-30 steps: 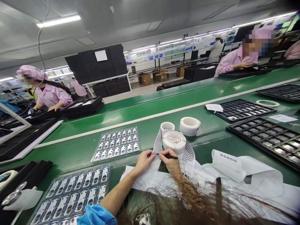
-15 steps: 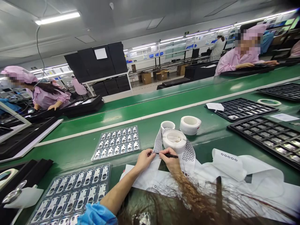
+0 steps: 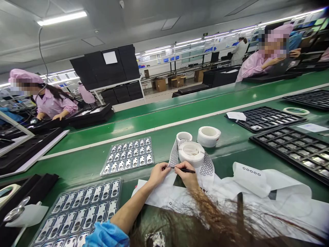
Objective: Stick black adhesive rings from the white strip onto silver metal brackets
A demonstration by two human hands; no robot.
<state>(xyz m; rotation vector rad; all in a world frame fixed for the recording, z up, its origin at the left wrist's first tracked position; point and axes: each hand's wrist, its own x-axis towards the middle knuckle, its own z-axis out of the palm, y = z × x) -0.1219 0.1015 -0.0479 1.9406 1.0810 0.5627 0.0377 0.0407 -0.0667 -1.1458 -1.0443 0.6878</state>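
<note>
The white strip (image 3: 207,168) carries black rings; the workbench (image 3: 228,152) is green; the sleeve (image 3: 105,235) is blue.

left hand (image 3: 159,174): fingers bunched | right hand (image 3: 187,176): fingers curled, just beside left

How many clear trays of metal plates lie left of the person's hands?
2: one clear tray beyond the left hand, another beside the left forearm; others may be hidden.

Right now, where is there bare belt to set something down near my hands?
Bare green belt lies between the white tape rolls and the black tray, with a smaller patch between the rolls and the metal-part tray. It's crowded around your left hand and right hand, over the white paper.
</note>
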